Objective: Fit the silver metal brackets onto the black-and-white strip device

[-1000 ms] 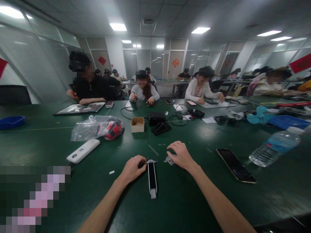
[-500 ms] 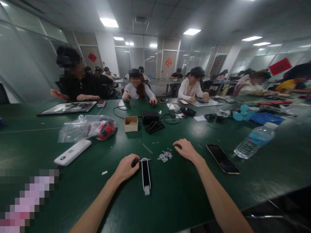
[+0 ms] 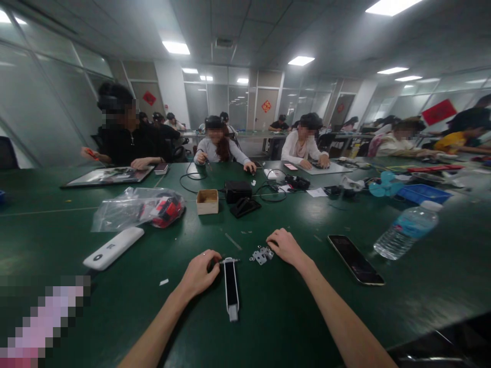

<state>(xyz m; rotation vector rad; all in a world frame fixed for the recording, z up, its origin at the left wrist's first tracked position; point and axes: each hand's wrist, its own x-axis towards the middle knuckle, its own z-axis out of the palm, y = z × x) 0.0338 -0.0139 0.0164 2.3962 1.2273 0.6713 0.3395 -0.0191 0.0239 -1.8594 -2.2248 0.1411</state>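
Note:
My left hand lies on the green table with its fingers curled and thumb and index closed on the left end of a thin metal crosspiece. That crosspiece tops a slim black device with a white rim, which lies flat and points toward me. To the right is a small heap of flat metal plates and tiny rings. My right hand reaches the heap's right edge, fingers bent and a little apart. Its fingertips partly cover the nearest pieces; nothing shows in its grasp.
A phone and a water bottle are on the right. A white handheld device and a plastic bag with red contents lie left. Ahead stand a small open box and a black box. Co-workers sit across the table.
My right hand has moved left and nearer, onto the edge of the metal pieces. My left hand stays beside the slim device. The whole view has shifted slightly downward.

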